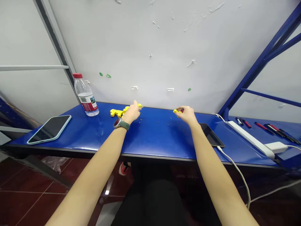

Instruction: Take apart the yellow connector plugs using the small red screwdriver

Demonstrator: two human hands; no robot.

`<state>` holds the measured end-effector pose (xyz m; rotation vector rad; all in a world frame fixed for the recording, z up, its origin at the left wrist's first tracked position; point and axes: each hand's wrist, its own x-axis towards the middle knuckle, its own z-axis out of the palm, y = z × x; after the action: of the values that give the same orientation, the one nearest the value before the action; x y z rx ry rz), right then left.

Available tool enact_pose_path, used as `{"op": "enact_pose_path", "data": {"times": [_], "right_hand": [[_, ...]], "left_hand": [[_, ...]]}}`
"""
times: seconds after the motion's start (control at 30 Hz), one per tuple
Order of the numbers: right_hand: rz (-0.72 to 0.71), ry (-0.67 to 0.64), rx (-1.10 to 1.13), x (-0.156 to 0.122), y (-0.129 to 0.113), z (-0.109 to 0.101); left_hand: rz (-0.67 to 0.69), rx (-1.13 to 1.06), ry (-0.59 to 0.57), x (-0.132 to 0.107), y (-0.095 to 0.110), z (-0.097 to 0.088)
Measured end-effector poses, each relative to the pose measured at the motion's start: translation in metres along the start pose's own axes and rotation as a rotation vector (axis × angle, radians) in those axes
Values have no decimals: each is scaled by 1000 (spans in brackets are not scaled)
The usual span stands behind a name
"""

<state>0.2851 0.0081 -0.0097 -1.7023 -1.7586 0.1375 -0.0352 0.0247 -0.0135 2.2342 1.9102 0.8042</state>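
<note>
My left hand (133,113), with a watch (117,123) on its wrist, is closed over the right end of several small yellow plastic pieces (116,113) at the back of the blue table. A yellow piece (140,106) with what look like thin pins sticks out past its fingertips. Part of the yellow pieces is hidden behind that hand. Farther right, my right hand (187,115) pinches another small yellow piece (176,111) just above the table. A bit of red shows between its fingers. Several tiny dark pins (158,122) lie scattered between the hands.
A water bottle (87,99) with a red cap and a phone (50,129) are at the left of the blue table (150,141). A dark tablet (211,135) with a white cable lies beside my right forearm. Farther right are a power strip (250,138) and several pens (264,128).
</note>
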Motion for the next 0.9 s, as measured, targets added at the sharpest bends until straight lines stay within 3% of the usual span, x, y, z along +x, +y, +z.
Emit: {"op": "enact_pose_path", "data": {"times": [0.1,0.27,0.4,0.57,0.9], "right_hand": [[104,103,-81,4,11,-3],[260,-109,-226,5,25,5],[159,-99,-305,2,13,18],[-42,-25,-240,0,-5,28],[-193,50,-126,7,7,26]], "left_hand": [[23,72,-91,-3,0,-2],[32,113,-153,-4,2,-2],[42,101,-140,-5,4,-5],[96,226,-230,-7,0,-12],[126,365,-269,0,-7,-7]]}}
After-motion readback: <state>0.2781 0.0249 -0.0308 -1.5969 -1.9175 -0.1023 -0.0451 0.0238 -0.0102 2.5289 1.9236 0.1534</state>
